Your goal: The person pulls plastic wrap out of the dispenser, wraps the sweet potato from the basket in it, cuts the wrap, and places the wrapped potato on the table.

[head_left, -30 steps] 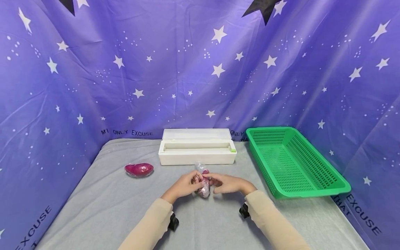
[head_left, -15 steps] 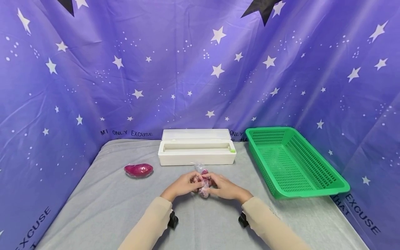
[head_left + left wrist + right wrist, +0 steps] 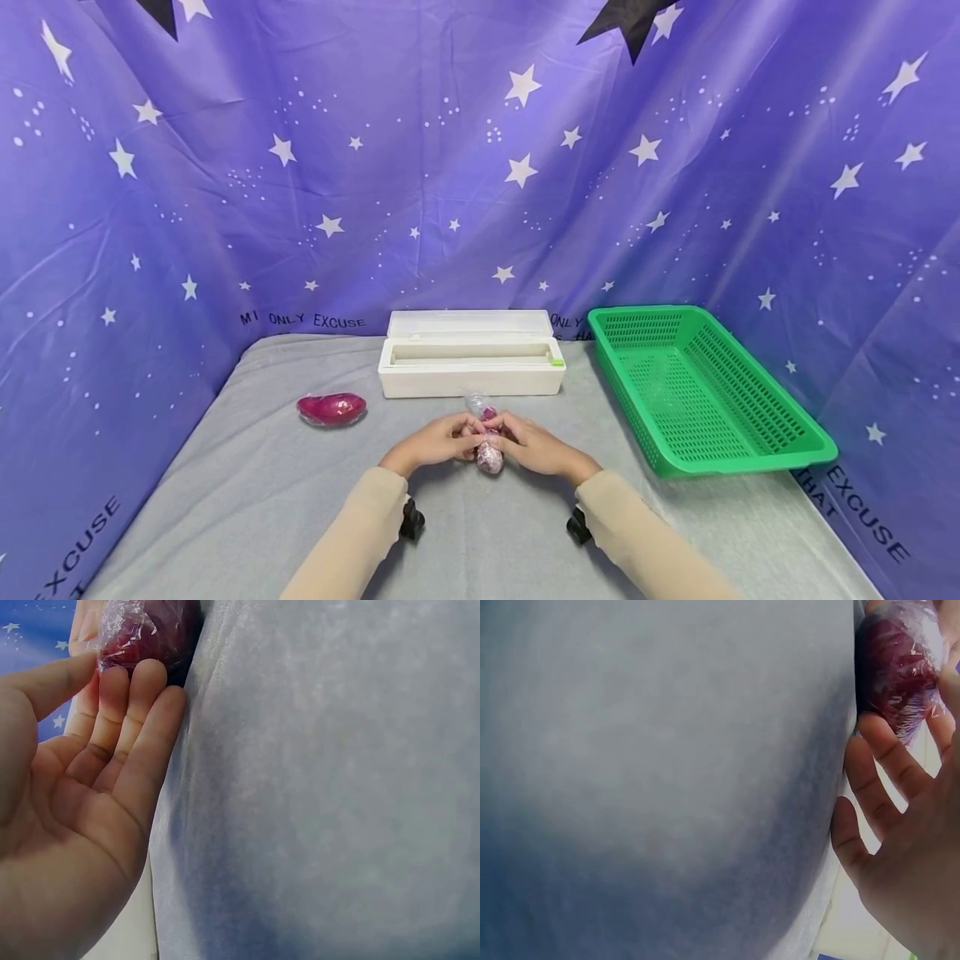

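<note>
A dark red sweet potato (image 3: 490,459) wrapped in crinkled cling film lies at the middle of the table, pointing away from me. My left hand (image 3: 435,442) grips its left side, thumb on top. From the right, my right hand (image 3: 538,447) pinches the same piece, and both hands' fingertips meet over its middle. Loose clear film (image 3: 477,405) sticks out past its far end. In the left wrist view the sweet potato (image 3: 150,634) shows shiny film folds at the fingertips. The right wrist view shows its wrapped near end (image 3: 898,667) beyond the lower fingers.
Another film-wrapped sweet potato (image 3: 332,409) lies at the left. Behind my hands stands a white cling film box (image 3: 471,383), lid raised. A green basket (image 3: 750,463) occupies the right side. Grey cloth (image 3: 262,500) covers the table, and a purple star-patterned curtain (image 3: 420,167) surrounds it.
My right hand has moved left from beside the sweet potato, and its thumb and fingers have closed onto the wrapping. The left hand keeps its hold.
</note>
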A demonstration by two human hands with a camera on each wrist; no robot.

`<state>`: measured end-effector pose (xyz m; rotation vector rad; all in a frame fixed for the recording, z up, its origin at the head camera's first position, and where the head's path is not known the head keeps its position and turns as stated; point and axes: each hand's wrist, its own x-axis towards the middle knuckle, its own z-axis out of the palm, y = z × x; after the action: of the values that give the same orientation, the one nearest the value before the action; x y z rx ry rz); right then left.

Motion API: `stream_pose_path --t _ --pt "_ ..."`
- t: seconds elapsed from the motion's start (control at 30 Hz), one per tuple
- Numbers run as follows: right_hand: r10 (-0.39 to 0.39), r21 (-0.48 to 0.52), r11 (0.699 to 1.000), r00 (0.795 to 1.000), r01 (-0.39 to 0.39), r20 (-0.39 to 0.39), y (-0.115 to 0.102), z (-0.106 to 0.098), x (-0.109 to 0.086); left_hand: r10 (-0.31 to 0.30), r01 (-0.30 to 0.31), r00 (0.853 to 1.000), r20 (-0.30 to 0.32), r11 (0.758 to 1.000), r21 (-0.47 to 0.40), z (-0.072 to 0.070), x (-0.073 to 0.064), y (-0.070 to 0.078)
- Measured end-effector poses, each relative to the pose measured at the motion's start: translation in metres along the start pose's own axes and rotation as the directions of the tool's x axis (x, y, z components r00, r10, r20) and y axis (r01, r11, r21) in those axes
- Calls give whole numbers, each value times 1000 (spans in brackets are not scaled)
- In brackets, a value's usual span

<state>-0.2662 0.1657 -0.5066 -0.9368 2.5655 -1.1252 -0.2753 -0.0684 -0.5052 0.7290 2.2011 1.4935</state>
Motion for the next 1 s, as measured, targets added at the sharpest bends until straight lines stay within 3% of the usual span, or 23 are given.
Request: stream_pose_path --t 0.27,0.6,0.8,1.0 --pt "31 8 999 997 -31 -74 -4 4 3 -60 60 998 -28 998 5 0 3 -1" --pt "43 19 999 994 -42 -104 -7 3 7 -54 54 998 -42 998 -13 2 5 0" --pt "48 -8 999 995 -49 -91 -6 3 9 28 -28 999 18 999 35 -4 1 -5" --pt "52 2 999 995 -52 -89 -6 3 8 100 -110 993 66 980 165 -6 -1 -3"
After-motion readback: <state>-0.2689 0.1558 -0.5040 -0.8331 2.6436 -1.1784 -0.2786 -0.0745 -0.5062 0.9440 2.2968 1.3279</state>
